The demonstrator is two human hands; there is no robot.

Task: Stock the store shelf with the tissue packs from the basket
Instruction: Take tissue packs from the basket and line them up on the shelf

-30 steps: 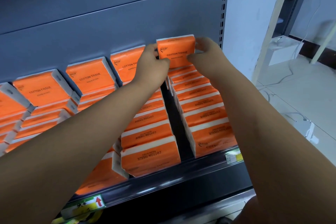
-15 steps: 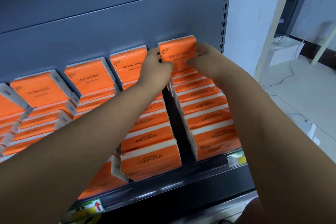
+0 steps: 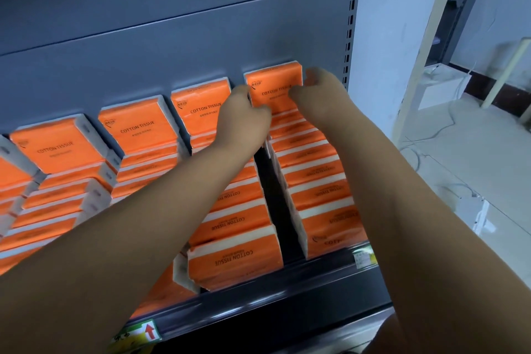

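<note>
Both hands are sitting a touch lower than a second ago, and the tissue pack point(image 3: 273, 85) is settling down with them at the very back of the right-hand row point(image 3: 319, 181), standing upright against the grey back panel point(image 3: 143, 66).

Head cam: the left hand point(image 3: 244, 123) is curling its fingers round the pack's left edge and lower corner. The right hand point(image 3: 319, 95) is pinching the right edge, thumb on the orange front. That row is running forward to the shelf lip point(image 3: 287, 293), more orange rows point(image 3: 138, 129) are lining up to the left, and a yellow-green price tag point(image 3: 140, 333) is showing on the front rail.
</note>
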